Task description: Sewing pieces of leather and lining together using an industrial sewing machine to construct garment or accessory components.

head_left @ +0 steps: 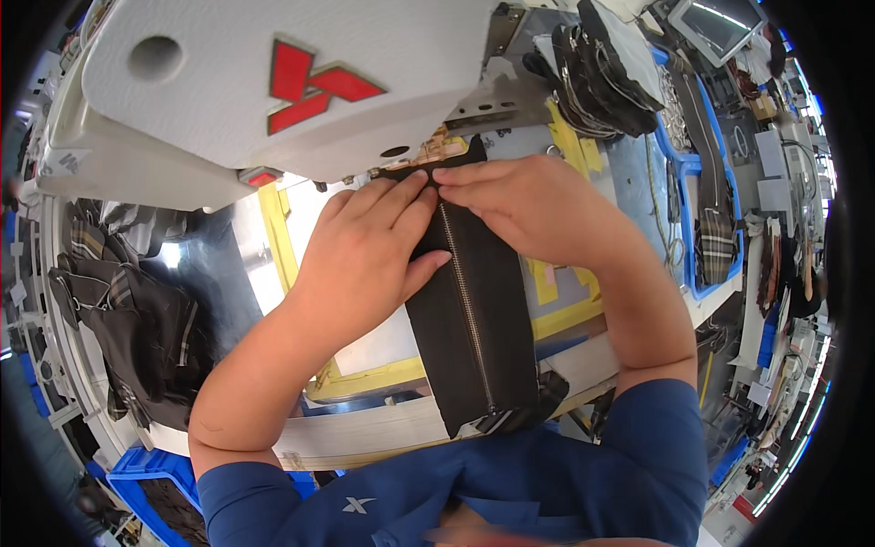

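A long dark fabric piece (pixel 497 346) with a metal zipper (pixel 467 319) running lengthwise lies under the white sewing machine head (pixel 200 91), its far end at the metal needle area (pixel 428 150). My left hand (pixel 365 246) lies on the left side of the fabric, fingertips near the presser parts and thumb beside the zipper, fingers stretched out. My right hand (pixel 524 205) rests on the right side, index and middle fingertips touching the fabric close to my left fingertips, fingers extended. The underside of each hand is hidden.
Dark garment pieces (pixel 128 337) are heaped at the left. A stack of dark pieces (pixel 583 77) sits at the back right, beside blue trays (pixel 734 219) holding plaid fabric. A screen (pixel 715 23) stands beyond. A blue crate (pixel 137 483) is below left. Yellow tape (pixel 570 310) borders the work plate.
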Motion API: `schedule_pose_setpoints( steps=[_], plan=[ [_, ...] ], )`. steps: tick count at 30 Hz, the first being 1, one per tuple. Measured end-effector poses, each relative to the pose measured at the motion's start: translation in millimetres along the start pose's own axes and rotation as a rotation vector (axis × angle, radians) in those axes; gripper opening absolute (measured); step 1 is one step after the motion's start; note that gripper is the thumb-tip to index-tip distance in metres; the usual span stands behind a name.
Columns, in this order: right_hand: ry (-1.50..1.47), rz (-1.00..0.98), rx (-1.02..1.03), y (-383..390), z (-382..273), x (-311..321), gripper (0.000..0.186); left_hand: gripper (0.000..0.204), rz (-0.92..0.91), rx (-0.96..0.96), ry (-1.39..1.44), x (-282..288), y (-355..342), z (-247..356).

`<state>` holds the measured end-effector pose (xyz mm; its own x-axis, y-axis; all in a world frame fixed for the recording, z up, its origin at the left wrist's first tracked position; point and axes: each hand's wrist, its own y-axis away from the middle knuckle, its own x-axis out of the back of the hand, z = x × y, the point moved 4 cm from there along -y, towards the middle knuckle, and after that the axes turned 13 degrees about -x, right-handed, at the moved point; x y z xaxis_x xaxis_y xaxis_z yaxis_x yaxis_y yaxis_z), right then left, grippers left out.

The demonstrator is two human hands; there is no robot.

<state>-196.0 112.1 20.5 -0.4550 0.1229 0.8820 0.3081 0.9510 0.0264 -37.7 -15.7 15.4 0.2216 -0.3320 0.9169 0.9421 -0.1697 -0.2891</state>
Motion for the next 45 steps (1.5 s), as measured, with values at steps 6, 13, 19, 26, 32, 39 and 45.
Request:
schedule_pose_setpoints(
  steps=[6, 13, 19, 26, 32, 39, 45],
  plan=[
    [0.078, 0.011, -0.021, 0.2, -7.7, 0.3, 0.032, 0.056, 0.029, -0.062, -0.114, 0.2, -0.2, 4.7],
    [0.127, 0.011, -0.040, -3.1, -15.1, 2.5, 0.034, 0.057, -0.031, -0.011, -0.104, -0.1, 2.1, 5.6],
    [0.090, -0.003, -0.024, -8.6, -6.0, -5.5, 0.031, 0.056, -0.070, 0.021, -0.083, 1.7, -0.9, 8.2],
    [0.109, -0.030, -0.046, -32.7, -32.7, -5.1, 0.033, 0.054, -0.057, 0.054, -0.166, 13.2, 11.5, -5.9],
    [0.077, 0.005, -0.013, -30.2, -26.2, -8.5, 0.031, 0.058, -0.111, 0.090, -0.096, 15.8, 7.8, -6.5],
    [0.050, -0.034, -0.028, -32.6, -34.8, -7.2, 0.035, 0.061, -0.117, 0.121, -0.076, 15.9, 11.9, -8.3],
    [0.071, 0.037, 0.035, -30.4, -28.1, -12.6, 0.029, 0.061, -0.153, 0.143, -0.090, 16.8, 9.0, -5.1]
  ],
)
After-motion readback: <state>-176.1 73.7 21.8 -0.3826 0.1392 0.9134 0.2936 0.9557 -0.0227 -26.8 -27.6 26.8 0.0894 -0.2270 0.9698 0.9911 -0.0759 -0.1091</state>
